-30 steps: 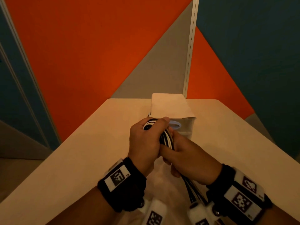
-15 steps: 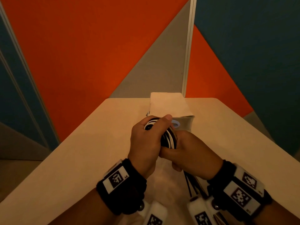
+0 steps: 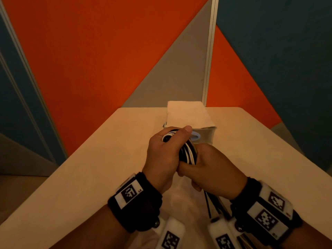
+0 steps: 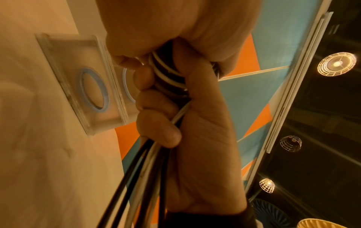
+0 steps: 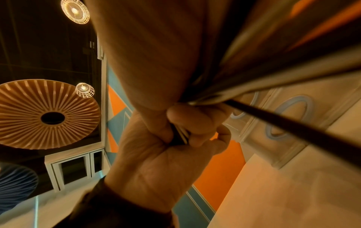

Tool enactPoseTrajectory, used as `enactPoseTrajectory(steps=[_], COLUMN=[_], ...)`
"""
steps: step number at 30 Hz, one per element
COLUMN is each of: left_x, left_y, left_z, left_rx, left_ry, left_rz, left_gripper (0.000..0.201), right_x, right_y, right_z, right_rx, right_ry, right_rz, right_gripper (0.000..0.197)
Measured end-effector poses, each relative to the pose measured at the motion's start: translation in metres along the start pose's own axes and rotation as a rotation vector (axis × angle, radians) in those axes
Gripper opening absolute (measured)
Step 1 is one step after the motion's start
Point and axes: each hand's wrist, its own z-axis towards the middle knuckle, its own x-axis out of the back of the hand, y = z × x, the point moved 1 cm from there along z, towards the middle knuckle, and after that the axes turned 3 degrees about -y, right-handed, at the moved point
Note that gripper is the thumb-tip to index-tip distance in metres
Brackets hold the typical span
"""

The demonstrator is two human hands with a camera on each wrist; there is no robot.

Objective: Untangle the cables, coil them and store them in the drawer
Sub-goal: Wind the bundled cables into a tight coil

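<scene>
A bundle of black and white cables [image 3: 187, 153] is held above the table in the head view. My left hand [image 3: 167, 155] grips its coiled top, thumb over the loops. My right hand [image 3: 212, 168] grips the bundle just below, touching the left hand. Loose cable tails [image 3: 208, 203] hang down towards me. In the left wrist view my left hand's fingers [image 4: 156, 108] curl round the cables [image 4: 166, 72]. In the right wrist view my right hand's fingers [image 5: 191, 123] close on the cables [image 5: 181, 135]. A small clear drawer unit [image 3: 206, 135] with blue ring handles stands just behind the hands, its drawers closed.
The beige table [image 3: 89, 168] runs from me to the orange, grey and teal wall panels. Its left edge slants away at the left and its right edge at the right. The drawer unit's fronts [image 4: 87, 86] show in the left wrist view, close to my fingers.
Both hands and the bundle have drifted slightly forward, closer to the drawer unit. Both grips hold as before.
</scene>
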Motion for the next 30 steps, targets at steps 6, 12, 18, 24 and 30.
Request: enactPoseTrajectory(steps=[6,12,18,24,30], left_x=[0.010,0.039,0.016,0.011,0.002], left_y=[0.015,0.042,0.026,0.010,0.014], left_z=[0.006,0.015,-0.007,-0.010,-0.011], left_rx=[-0.218,-0.294,-0.444,-0.724,-0.822], left_ry=[-0.162,-0.629,-0.815,-0.597,-0.589], left_rz=[0.269,0.943,1.781,1.685,1.695], left_gripper=[0.020,0.056,0.143,0.073,0.092], right_x=[0.011,0.023,0.014,0.016,0.024], right_y=[-0.002,0.003,0.000,0.000,-0.002], right_z=[0.000,0.000,-0.004,-0.003,-0.004], right_rx=[-0.082,-0.252,-0.316,-0.319,-0.220], right_ry=[-0.054,-0.238,-0.363,-0.295,-0.328], right_rz=[0.045,0.086,-0.043,-0.135,-0.276], right_gripper=[0.025,0.021,0.031,0.030,0.024])
